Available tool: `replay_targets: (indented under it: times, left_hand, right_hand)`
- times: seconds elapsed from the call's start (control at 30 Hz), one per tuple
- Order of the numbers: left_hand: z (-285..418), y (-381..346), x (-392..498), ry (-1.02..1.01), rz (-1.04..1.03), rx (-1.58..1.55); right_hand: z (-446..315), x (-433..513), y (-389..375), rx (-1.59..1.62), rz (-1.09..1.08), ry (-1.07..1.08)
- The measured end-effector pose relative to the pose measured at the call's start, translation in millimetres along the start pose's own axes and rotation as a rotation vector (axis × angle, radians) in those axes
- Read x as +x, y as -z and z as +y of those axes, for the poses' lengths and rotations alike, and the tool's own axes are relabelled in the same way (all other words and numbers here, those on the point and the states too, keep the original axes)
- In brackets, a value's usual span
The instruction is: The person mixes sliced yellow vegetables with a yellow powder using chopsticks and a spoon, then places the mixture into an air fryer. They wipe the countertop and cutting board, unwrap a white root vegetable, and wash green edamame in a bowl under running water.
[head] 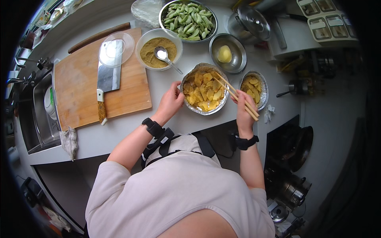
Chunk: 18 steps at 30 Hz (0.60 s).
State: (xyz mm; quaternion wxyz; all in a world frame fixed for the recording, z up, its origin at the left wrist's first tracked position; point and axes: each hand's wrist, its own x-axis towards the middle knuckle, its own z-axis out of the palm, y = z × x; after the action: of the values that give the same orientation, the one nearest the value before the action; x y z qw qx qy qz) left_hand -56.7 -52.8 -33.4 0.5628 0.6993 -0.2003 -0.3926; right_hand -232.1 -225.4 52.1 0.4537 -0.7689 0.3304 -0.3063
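My left hand (169, 104) pinches the left rim of a round foil bowl (204, 113), which stands on the counter. Yellow slices (205, 89), apparently potato, fill it and are coated in places with brown seasoning. In my right hand (245, 117) is a pair of wooden chopsticks (252, 111), their tips among the slices at the bowl's upper right. Just beyond that hand sits a smaller foil bowl (265, 92) of similar slices, partly hidden by it. Behind, a clear plastic tub (179, 56) contains yellowish-brown powder with a metal spoon (162, 54) resting in it.
On the left, a wooden cutting board (77, 86) carries a cleaver (108, 77) under a clear lid (128, 49); a sink (44, 128) lies beyond. A steel bowl (241, 64) holds a peeled potato (224, 54). Green bean pods (189, 20) and a lidded pot (253, 23) stand behind.
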Motion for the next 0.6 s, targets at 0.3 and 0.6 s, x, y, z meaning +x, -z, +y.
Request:
replay_targets:
  times: [0.3, 0.6]
  left_hand:
    - [1.6, -1.8, -1.7, -0.004, 0.021, -0.036]
    - [-1.8, -0.9, -1.1, -0.019, 0.007, -0.052]
  right_hand:
    - [-26.8, -21.0, -9.9, -0.169, -0.25, 0.189]
    - [-15.3, -0.3, 13.5, -0.167, -0.046, 0.078]
